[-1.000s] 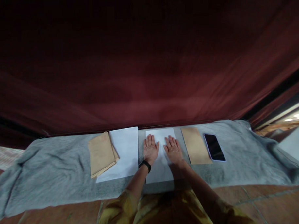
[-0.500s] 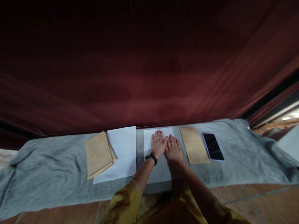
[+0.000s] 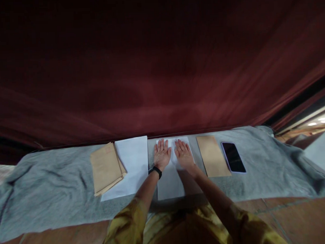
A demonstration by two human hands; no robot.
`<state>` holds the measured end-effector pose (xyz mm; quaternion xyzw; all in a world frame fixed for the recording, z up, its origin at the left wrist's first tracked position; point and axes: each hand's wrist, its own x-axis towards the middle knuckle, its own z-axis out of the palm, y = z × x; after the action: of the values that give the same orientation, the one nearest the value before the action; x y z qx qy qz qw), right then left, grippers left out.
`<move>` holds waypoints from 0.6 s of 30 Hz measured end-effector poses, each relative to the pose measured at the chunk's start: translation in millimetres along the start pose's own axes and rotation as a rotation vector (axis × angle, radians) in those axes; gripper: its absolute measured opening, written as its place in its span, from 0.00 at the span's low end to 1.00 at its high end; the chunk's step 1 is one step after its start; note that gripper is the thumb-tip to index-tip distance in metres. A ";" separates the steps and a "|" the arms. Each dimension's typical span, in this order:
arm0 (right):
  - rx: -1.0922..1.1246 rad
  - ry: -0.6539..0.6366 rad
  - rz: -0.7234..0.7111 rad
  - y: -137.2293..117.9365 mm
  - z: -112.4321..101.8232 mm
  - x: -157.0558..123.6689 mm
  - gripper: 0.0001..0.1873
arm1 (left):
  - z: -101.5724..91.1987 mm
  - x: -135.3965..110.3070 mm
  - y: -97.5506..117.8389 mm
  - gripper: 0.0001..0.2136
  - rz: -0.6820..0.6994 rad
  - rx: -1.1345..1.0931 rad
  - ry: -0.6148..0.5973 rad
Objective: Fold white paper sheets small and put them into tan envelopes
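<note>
A white sheet of paper (image 3: 170, 185) lies on the grey cloth in front of me. Flat on its upper left part rests my left hand (image 3: 162, 154), fingers stretched out, with a black band on the wrist. My right hand (image 3: 184, 154) presses flat on the upper right part, fingers also extended. A strip of paper shows between the two hands, and neither holds anything. Right of the sheet is a single brown envelope (image 3: 213, 156). To the left, a stack of brown envelopes (image 3: 105, 166) overlaps some larger white paper (image 3: 134, 162).
A phone (image 3: 233, 158) with a pale purple edge lies right of the single envelope. The grey cloth (image 3: 55, 189) covers the low surface, backed by a dark red upright surface (image 3: 162, 111). Tiled floor (image 3: 70, 235) shows along the front. A pale object (image 3: 320, 154) stands at far right.
My hands, side by side and touching half a second ago, have slid apart across the sheet. The left hand moved left and the right hand slightly up and left. Both stay flat.
</note>
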<state>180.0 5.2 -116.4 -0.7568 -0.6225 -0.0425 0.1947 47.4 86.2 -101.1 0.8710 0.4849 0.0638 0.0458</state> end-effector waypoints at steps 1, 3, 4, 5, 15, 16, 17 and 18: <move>0.008 -0.013 -0.012 -2.1 1.8 8.5 0.28 | -0.4 0.2 0.0 0.27 0.000 -0.002 -0.008; 0.009 -0.040 -0.023 -5.0 5.7 22.6 0.28 | -0.9 0.5 -0.6 0.27 -0.002 -0.008 -0.023; 0.005 -0.047 -0.019 -5.4 7.7 27.7 0.28 | -1.0 0.6 -1.0 0.27 -0.004 -0.011 -0.028; 0.000 -0.049 -0.012 -5.3 9.7 31.3 0.28 | -0.9 0.6 -1.4 0.27 -0.007 -0.013 -0.032; -0.045 0.111 0.169 14.5 19.4 23.5 0.35 | 1.6 1.5 -1.3 0.30 -0.013 -0.025 -0.018; -0.045 0.126 0.176 17.9 18.1 22.2 0.35 | 1.9 1.6 -1.2 0.30 -0.015 -0.027 -0.017; -0.044 0.135 0.179 21.2 16.5 20.9 0.35 | 2.2 1.6 -1.1 0.30 -0.016 -0.029 -0.017; -0.044 0.139 0.182 24.1 14.3 19.5 0.35 | 2.4 1.5 -1.0 0.31 -0.015 -0.031 -0.016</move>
<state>204.9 24.6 -129.5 -0.8095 -0.5352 -0.0905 0.2238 47.7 88.0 -103.6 0.8671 0.4899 0.0639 0.0637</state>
